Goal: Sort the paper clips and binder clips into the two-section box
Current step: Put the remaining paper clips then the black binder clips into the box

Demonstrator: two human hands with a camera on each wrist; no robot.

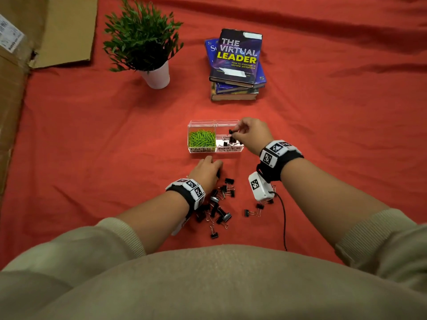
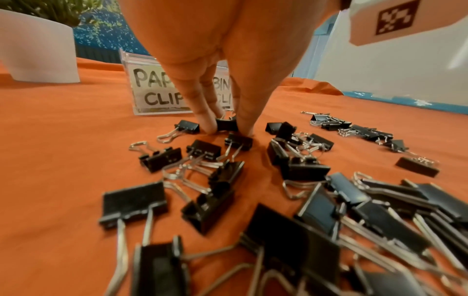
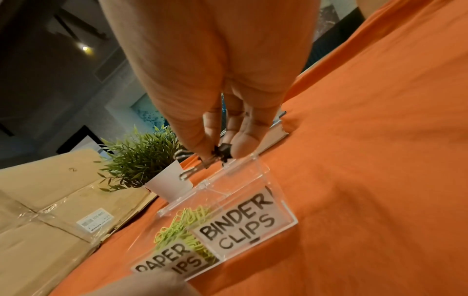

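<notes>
Head view shows a wrinkled red-orange cloth (image 1: 92,135) spread wide, flattened brown cardboard (image 1: 13,88) at 10 o'clock, a potted plant (image 1: 143,38) at 11 and stacked books (image 1: 236,63) at 12. The clear plastic two-section box (image 1: 215,152) sits centre: thin green paper clips (image 1: 201,138) left, glossy binder clips (image 1: 227,140) right. The right hand (image 1: 253,132) pinches a black binder clip (image 3: 224,151) above the labelled binder section. At 6 o'clock, the left hand (image 1: 205,172) pinches another black clip (image 2: 226,124) off the scattered pile (image 2: 291,180).

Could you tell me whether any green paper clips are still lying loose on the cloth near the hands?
No, the loose pile holds only black binder clips.
</notes>
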